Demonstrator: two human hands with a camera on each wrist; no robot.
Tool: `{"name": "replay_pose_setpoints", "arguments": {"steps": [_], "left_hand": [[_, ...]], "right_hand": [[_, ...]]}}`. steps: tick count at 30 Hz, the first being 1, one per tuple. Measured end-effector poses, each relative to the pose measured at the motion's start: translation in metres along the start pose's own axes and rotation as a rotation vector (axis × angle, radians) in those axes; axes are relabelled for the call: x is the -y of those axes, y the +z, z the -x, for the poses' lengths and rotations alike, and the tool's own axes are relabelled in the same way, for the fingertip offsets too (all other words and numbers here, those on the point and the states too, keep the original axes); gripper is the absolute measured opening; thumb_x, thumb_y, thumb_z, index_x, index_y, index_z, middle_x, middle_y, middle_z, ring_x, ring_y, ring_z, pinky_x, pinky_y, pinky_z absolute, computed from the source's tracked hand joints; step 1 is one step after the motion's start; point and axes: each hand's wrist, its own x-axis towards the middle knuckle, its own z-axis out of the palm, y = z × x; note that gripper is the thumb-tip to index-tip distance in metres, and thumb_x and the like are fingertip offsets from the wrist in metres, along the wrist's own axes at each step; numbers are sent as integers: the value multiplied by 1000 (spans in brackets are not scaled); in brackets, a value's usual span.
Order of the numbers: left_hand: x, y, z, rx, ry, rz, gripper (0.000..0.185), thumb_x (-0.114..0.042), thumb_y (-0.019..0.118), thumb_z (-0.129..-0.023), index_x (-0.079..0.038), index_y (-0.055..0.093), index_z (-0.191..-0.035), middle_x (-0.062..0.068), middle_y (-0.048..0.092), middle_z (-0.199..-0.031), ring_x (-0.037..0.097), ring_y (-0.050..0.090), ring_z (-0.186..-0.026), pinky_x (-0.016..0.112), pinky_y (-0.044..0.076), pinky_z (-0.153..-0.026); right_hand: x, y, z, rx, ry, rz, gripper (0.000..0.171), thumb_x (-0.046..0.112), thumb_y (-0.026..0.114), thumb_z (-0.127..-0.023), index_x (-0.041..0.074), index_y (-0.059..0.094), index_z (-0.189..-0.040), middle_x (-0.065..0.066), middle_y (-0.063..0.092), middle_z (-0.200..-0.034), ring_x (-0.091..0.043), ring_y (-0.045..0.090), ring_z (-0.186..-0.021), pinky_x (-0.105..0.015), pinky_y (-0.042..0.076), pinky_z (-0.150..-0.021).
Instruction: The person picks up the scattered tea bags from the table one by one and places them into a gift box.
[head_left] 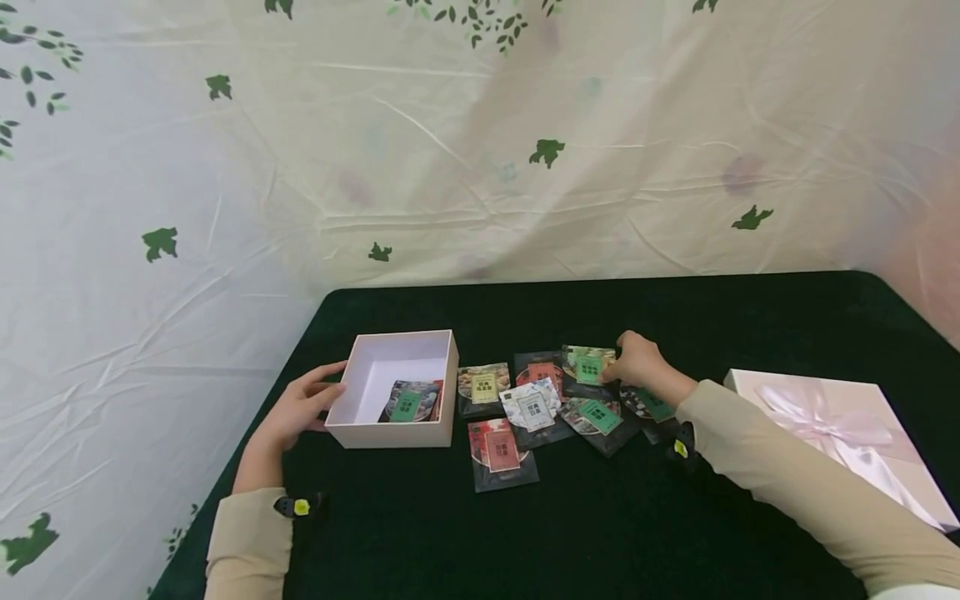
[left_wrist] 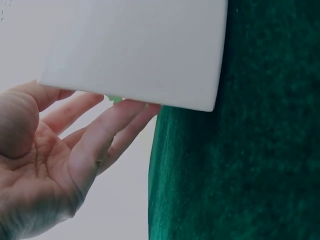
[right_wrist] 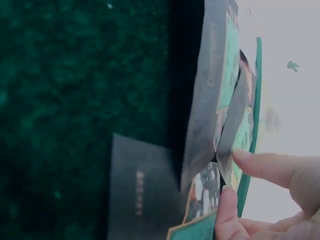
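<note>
Right sleeve (head_left: 795, 479): in my head view, slanting over the table (head_left: 600, 533) toward the loose packets (head_left: 501, 458).
Open box (head_left: 390, 436): just beside them, seemingly for a short reach.
Left hand (left_wrist: 60, 165): left wrist view, fingers apart against the box's side, likely steadying it.
Right hand (right_wrist: 306, 185): right wrist view, pinching the spread's farthest green-labelled packet (right_wrist: 243, 132) by its edge, probably for easy purchase.

Tablecloth (head_left: 585, 542) dark green, lid (head_left: 870, 402) and ribbon (head_left: 825, 428) pale pink, packets (head_left: 504, 457) black with green, red, yellow labels (head_left: 483, 388), backdrop (head_left: 435, 133) white, green-leaf print.
</note>
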Motion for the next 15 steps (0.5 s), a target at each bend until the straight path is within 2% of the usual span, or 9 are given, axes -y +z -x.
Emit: {"name": "replay_pose_setpoints", "arguments": {"steps": [4, 13, 14, 15], "left_hand": [[0, 1, -3, 2, 4, 10, 57, -31, 48, -100, -11, 29, -149, 31, 40, -141, 46, 51, -118, 47, 56, -78], [-2, 3, -6, -2, 10, 2, 55, -30, 48, -100, -12, 30, -149, 31, 41, -140, 46, 51, -118, 47, 57, -77], [-2, 4, -7, -1, 10, -1, 55, -30, 48, -100, -12, 30, -149, 30, 41, -140, 46, 51, -118, 47, 57, -77], [-2, 4, -7, 0, 12, -2, 55, -30, 48, -100, -12, 30, -149, 31, 41, -140, 46, 51, -118, 47, 57, -77]], "right_hand": [[-1, 1, -1, -9, -8, -5, 63, 10, 70, -83, -19, 37, -128, -36, 47, -120, -32, 64, -82, -36, 55, -67], [1, 0, -4, -17, 26, 11, 54, 7, 68, -82, -19, 43, -123, -38, 44, -124, -25, 65, -71, -33, 56, -64], [1, -1, -3, -22, 26, 8, 49, 6, 68, -82, -18, 45, -118, -37, 46, -120, -23, 65, -68, -32, 56, -62], [1, -1, -3, -23, 34, 0, 37, 5, 67, -82, -15, 50, -107, -33, 50, -110, -20, 64, -64, -31, 56, -60]]}}
